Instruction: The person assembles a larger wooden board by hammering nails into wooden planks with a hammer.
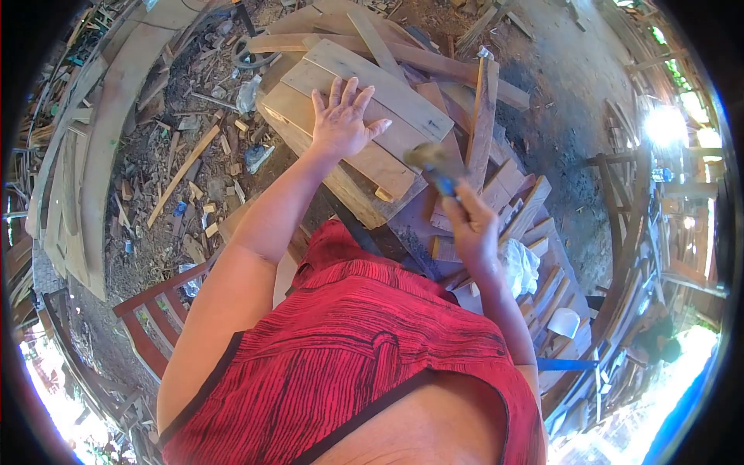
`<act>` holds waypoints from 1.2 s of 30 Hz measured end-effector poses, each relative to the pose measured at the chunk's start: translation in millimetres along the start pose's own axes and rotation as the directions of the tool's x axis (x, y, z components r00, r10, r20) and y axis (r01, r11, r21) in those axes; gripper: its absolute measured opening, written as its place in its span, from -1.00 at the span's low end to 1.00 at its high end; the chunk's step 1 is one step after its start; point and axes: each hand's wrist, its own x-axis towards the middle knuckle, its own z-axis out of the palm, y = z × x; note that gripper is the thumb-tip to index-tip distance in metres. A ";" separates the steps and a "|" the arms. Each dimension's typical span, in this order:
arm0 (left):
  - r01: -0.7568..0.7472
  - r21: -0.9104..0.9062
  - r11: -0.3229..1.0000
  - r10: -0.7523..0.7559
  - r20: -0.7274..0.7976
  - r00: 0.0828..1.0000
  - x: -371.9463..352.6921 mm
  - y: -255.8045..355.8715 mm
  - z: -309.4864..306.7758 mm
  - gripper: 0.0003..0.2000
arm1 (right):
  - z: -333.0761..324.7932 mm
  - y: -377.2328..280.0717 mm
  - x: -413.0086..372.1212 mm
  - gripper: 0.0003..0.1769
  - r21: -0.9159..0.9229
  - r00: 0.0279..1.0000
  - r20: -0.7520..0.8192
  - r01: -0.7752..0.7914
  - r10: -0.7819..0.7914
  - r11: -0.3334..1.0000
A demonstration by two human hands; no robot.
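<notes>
My left hand (341, 124) lies spread, palm down, on a panel of flat wooden boards (380, 159) set side by side. The panel rests on a thick wooden block (349, 195) in front of me. To the right, my right hand (474, 225) is wrapped round the handle of a hammer (434, 167), blurred by motion. The hammer's head is near the right front edge of the panel, and whether it touches the wood cannot be told. A small wood piece (384, 194) shows at the panel's near edge.
Long planks (482, 116) and stacked wood pieces (527, 205) lie behind and right of the panel. A white plastic bag (519, 267) and a white cup (563, 322) are at the right. Wood scraps cover the ground left, near a slatted red-brown chair (159, 314).
</notes>
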 end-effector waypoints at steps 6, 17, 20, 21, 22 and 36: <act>-0.002 0.007 1.000 0.002 0.010 1.000 0.8 -0.5 -0.9 -0.21 | -4.8 -13.4 2.7 -0.60 0.204 0.980 0.028 -0.197 0.195 0.959; 0.012 -0.006 1.000 -0.012 0.030 0.999 0.0 -0.9 -1.9 -0.23 | -3.2 -8.8 3.7 -0.63 0.069 0.996 0.010 -0.091 0.090 0.993; 0.013 -0.010 1.000 -0.013 0.030 0.999 0.0 -0.4 0.5 -0.23 | -12.0 -23.5 -1.2 -0.63 0.150 0.994 -0.031 -0.103 0.108 0.983; 0.013 -0.004 1.000 -0.013 0.028 1.000 0.5 -0.5 0.6 -0.22 | -13.3 -25.3 -2.1 -0.64 0.144 0.995 -0.052 -0.071 0.079 0.987; 0.013 0.001 1.000 -0.013 0.025 1.000 1.1 -0.5 0.3 -0.22 | -11.2 -22.0 -1.4 -0.64 0.143 0.996 -0.052 -0.070 0.078 0.987; 0.004 -0.001 1.000 -0.004 0.007 1.000 0.5 -1.8 0.0 -0.22 | 0.6 -5.8 1.0 -0.61 0.079 0.994 0.045 -0.107 0.104 0.991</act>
